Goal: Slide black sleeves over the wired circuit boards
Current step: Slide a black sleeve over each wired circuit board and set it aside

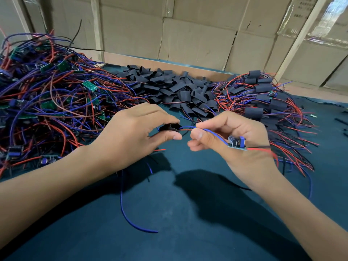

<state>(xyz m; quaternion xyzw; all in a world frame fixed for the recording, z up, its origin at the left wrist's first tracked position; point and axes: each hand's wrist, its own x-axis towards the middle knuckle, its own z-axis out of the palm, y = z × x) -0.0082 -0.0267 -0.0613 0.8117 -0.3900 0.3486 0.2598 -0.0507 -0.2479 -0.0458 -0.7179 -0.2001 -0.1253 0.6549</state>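
Observation:
My left hand (131, 132) pinches a black sleeve (170, 127) between thumb and fingers, its open end facing right. A blue and a red wire (186, 128) run into that opening. My right hand (229, 140) pinches those wires between thumb and forefinger. A small circuit board (236, 142) with blue parts lies against the right palm. Red and black wires trail from the board to the right. Both hands hover over the dark green table (178, 213).
A big tangle of bare wired boards (49, 98) fills the left. A heap of loose black sleeves (169, 89) lies behind the hands. Sleeved boards (263, 102) pile up at the right. A loose blue wire (130, 213) lies in front. Cardboard boxes (188, 34) wall the back.

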